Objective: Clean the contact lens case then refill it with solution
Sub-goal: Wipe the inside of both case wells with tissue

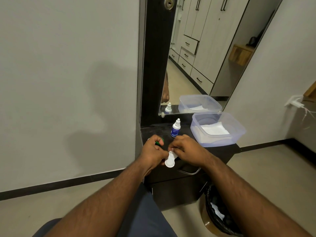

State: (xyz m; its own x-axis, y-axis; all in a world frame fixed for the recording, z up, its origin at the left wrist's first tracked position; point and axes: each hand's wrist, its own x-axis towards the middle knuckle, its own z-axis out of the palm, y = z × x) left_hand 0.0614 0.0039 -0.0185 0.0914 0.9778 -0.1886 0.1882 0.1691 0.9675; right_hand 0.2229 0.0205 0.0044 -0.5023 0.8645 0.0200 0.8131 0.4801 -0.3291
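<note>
The white contact lens case [169, 160] is held between both hands over the front edge of the dark dresser top [220, 149]. My left hand [153, 152] grips its lower well and also holds a green cap [158, 143] between the fingers. My right hand [185, 148] pinches the case's upper end, which its fingers hide. The solution bottle [175, 128], white with a blue label and its cap on, stands upright just behind my hands.
A clear plastic tub [218, 128] with a white tissue inside sits at the back right of the dresser. A mirror [196, 57] rises behind it. A bin with a black liner [220, 212] stands on the floor at the lower right. A white charger [295, 103] is plugged into the right wall.
</note>
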